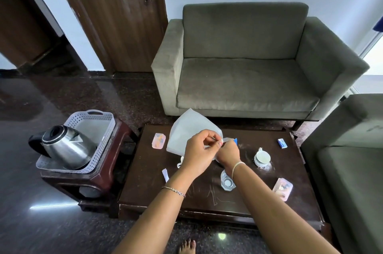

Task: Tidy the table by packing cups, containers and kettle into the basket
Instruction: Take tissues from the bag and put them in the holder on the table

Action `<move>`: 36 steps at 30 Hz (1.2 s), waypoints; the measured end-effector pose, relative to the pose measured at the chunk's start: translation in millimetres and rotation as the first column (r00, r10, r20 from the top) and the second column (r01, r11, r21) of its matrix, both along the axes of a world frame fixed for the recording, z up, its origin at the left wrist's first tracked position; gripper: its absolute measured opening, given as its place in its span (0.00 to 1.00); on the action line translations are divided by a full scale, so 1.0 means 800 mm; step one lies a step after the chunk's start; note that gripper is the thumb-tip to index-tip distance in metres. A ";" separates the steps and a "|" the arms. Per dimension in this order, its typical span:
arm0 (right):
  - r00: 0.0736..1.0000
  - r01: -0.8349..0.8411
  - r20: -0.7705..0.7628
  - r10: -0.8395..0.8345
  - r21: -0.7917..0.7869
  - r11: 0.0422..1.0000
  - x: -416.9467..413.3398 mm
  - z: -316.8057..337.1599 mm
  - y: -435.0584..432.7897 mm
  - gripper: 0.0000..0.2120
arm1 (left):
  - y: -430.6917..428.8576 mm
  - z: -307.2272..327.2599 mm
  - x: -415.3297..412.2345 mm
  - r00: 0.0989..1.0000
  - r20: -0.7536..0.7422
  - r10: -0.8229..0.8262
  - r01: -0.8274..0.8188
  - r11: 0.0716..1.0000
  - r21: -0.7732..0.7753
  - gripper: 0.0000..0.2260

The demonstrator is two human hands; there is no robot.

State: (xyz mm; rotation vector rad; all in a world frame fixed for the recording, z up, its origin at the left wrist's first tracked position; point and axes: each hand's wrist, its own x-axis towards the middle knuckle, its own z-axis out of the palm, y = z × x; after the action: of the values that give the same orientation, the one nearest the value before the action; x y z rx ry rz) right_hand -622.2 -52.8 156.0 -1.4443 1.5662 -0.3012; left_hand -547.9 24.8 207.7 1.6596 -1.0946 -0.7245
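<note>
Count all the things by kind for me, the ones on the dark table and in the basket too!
Kettle, in the basket: 1
Cups: 1
Glasses: 1
Pink containers: 2
Small blue boxes: 1
Paper strips: 1
White bags, held in both hands: 1
Total: 8

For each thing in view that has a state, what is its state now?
kettle: lying tilted in the basket, lid not seen
basket: on the side stool, holds the kettle
teacup: upright on the table, looks empty
glass: upright on the table
left hand: pinching a small item
right hand: shut on the white bag
white bag: held above the table
</note>
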 end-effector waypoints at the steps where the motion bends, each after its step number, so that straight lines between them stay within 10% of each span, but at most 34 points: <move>1: 1.000 0.015 0.017 -0.015 0.016 1.000 0.005 -0.001 -0.001 0.02 | -0.002 -0.001 0.003 1.000 0.004 -0.007 0.007 1.000 0.003 0.07; 9: 0.906 0.183 0.340 -0.253 0.226 0.957 0.026 -0.011 -0.011 0.04 | -0.014 -0.003 0.024 1.000 0.007 -0.014 0.014 1.000 0.002 0.05; 36: 0.996 -0.048 0.061 0.059 -0.160 0.986 0.031 -0.006 -0.016 0.05 | -0.009 -0.005 0.062 0.962 -0.272 -0.034 0.040 0.999 0.017 0.05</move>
State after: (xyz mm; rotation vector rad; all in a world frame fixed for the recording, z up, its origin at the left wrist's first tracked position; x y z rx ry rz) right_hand -597.1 -65.7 151.1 -1.5800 1.4754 -0.4451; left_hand -498.2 17.6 203.7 1.5081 -0.9255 -0.9606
